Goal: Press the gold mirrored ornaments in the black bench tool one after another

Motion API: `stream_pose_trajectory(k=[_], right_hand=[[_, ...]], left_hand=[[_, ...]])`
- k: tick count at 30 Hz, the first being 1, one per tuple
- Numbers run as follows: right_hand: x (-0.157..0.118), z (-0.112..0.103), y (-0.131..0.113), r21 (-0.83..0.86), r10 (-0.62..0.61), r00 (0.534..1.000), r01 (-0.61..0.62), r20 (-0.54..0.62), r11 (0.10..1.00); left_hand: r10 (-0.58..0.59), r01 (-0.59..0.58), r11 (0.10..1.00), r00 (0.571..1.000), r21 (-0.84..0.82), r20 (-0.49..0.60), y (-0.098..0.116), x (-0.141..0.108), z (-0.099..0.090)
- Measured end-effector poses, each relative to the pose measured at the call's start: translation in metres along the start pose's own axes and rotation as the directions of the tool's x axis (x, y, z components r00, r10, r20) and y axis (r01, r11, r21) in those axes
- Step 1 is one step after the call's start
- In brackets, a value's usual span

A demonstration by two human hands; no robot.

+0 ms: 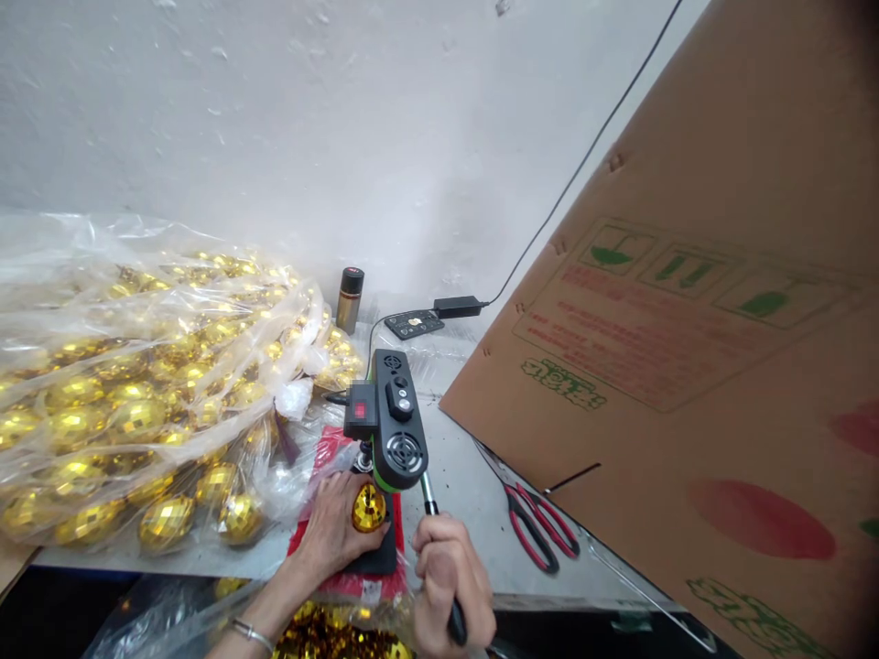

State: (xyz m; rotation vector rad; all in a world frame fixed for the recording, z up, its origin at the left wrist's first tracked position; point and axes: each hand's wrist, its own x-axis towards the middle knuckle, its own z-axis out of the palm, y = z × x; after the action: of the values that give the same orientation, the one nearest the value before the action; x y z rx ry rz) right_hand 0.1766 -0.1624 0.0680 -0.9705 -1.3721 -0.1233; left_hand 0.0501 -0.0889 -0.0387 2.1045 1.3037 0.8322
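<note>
My left hand point(338, 526) is closed around a gold mirrored ball point(369, 507), holding it low under the head of a small black bench machine point(398, 421). Whether the ball touches the machine is hidden. Fingers of my right hand point(450, 577) are wrapped around the black-ended metal lever point(429, 494) on the machine's right side. The machine has round vents on top, a green edge and a small box with a red switch point(360, 409). Its black base point(374, 560) stands on a red plastic sheet point(400, 567).
Clear bags full of gold balls point(137, 416) cover the left side. Red-handled scissors point(542, 531) lie right of the machine, beside a large cardboard box point(659, 366). Behind stand a dark-capped canister point(350, 300), a black remote point(414, 323) and a power adapter point(458, 307) with its cable.
</note>
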Motion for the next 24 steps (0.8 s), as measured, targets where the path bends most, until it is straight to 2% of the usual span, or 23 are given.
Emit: stream_pose_trajectory(k=[5,11,17,22,24], right_hand=[[-0.02,0.009,0.008,-0.048,0.015,0.994,-0.021,-0.111,0.999],[-0.025,0.014,0.007,-0.034,0.06,0.984,-0.066,-0.169,0.997],[-0.029,0.015,0.011,-0.034,0.046,0.988,-0.052,-0.146,0.998],[-0.034,0.018,0.016,-0.035,0.029,0.979,-0.037,-0.202,0.999],[-0.038,0.018,0.02,-0.023,0.036,0.981,-0.041,-0.188,0.999]], left_hand=[[-0.015,0.015,1.0,1.0,-0.016,-0.012,0.001,-0.001,0.002],[-0.025,0.025,1.0,1.0,-0.019,-0.007,0.001,-0.002,0.003],[-0.011,0.011,1.0,1.0,0.003,-0.017,0.002,-0.002,0.004],[-0.023,0.024,1.0,1.0,0.009,-0.018,0.003,-0.001,0.003],[-0.028,0.028,1.0,0.999,0.011,-0.021,0.003,0.0,0.004]])
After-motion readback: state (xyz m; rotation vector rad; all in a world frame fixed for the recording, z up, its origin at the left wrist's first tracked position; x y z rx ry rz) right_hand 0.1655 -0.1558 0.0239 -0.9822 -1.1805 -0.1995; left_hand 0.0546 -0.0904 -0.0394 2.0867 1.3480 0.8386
